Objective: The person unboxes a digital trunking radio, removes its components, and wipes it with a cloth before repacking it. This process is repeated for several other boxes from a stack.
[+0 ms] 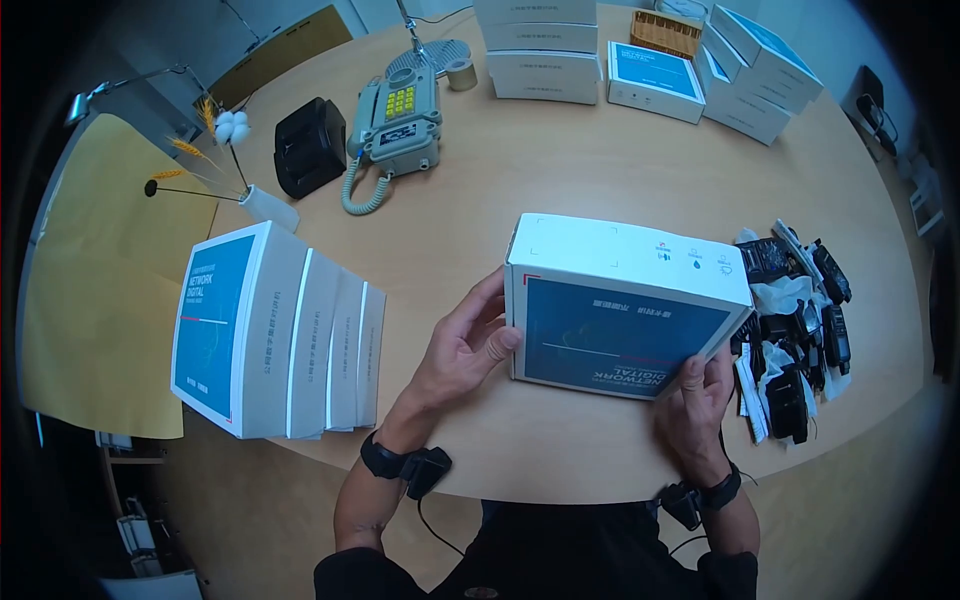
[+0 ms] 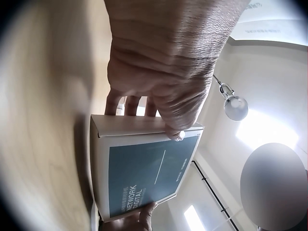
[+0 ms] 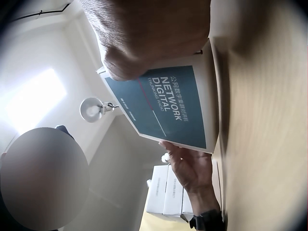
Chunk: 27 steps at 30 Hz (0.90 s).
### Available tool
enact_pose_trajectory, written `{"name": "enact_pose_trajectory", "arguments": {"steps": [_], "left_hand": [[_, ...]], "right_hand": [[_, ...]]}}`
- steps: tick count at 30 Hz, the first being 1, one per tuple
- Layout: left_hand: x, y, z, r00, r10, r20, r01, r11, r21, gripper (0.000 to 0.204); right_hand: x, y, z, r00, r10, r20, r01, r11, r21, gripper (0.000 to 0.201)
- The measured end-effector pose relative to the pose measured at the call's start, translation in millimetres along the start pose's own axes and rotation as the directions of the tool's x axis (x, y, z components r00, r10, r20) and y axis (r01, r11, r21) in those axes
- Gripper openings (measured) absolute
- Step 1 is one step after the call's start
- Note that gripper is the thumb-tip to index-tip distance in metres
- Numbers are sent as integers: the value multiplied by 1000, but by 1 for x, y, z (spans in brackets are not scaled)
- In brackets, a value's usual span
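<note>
A white box with a blue front panel (image 1: 610,335) stands on its long side before the person, its lettering upside down in the head view. The left hand (image 1: 462,345) holds the box's left end, thumb at the front edge and the other fingers behind that end. At the lower right corner, the right hand (image 1: 697,400) grips the box, with its thumb against the blue panel. In the left wrist view, the printed panel (image 2: 149,173) and the left thumb on its edge show. The right wrist view shows the words NETWORK DIGITAL on the panel (image 3: 166,103).
Several matching boxes (image 1: 270,330) lean in a row at the left. Black devices and clear wrappings (image 1: 795,330) lie heaped at the right. Farther back are a corded telephone (image 1: 400,120), a black case (image 1: 309,148), a vase (image 1: 268,208), stacked boxes (image 1: 543,75) and a wicker basket (image 1: 665,35).
</note>
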<state>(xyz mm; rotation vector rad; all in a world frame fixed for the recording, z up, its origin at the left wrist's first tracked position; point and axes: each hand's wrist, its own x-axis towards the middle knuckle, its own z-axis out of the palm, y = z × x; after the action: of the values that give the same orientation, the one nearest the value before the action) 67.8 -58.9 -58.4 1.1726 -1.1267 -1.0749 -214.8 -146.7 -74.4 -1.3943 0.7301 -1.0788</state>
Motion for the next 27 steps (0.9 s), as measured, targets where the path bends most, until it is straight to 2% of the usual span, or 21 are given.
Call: {"name": "enact_pose_trajectory", "arguments": {"steps": [1, 2, 4, 8, 10, 17, 19, 22, 23, 25, 27], "left_hand": [[1, 1, 0, 998, -55, -8, 55, 998, 5, 72], [1, 2, -1, 999, -55, -3, 55, 999, 4, 72], [2, 3, -4, 999, 36, -14, -37, 998, -44, 64], [-1, 12, -5, 998, 58, 0, -58, 998, 13, 61], [0, 12, -2, 999, 7, -54, -6, 1000, 12, 60], [2, 15, -1, 996, -45, -81, 46, 999, 7, 61], [1, 18, -1, 993, -80, -83, 80, 997, -6, 58], [-1, 16, -1, 989, -94, -116, 91, 996, -26, 54], [0, 16, -1, 991, -102, -85, 99, 995, -30, 54], [-1, 15, -3, 989, -81, -125, 88, 995, 50, 52], [-1, 10, -7, 989, -106, -105, 110, 993, 35, 57]], "right_hand": [[0, 0, 1, 1000, -1, -7, 2, 999, 37, 77], [-1, 3, 0, 1000, -2, -12, 3, 999, 34, 77], [-1, 8, -2, 999, -24, -23, 25, 998, 56, 80], [1, 5, -4, 1000, -4, -17, 6, 996, 92, 82], [3, 3, -5, 1000, 0, -2, 0, 996, 86, 81], [10, -1, -2, 1000, -15, -13, 15, 1000, 25, 72], [10, -1, -6, 1000, -7, 12, 8, 996, -86, 68], [13, -4, -5, 999, -46, 20, 47, 996, -73, 67], [13, -6, -5, 999, -42, -11, 40, 996, -83, 67], [14, -11, -3, 1000, -5, 27, 6, 1000, -29, 68], [13, -8, -5, 1000, 13, -24, -14, 1000, -25, 72]]}}
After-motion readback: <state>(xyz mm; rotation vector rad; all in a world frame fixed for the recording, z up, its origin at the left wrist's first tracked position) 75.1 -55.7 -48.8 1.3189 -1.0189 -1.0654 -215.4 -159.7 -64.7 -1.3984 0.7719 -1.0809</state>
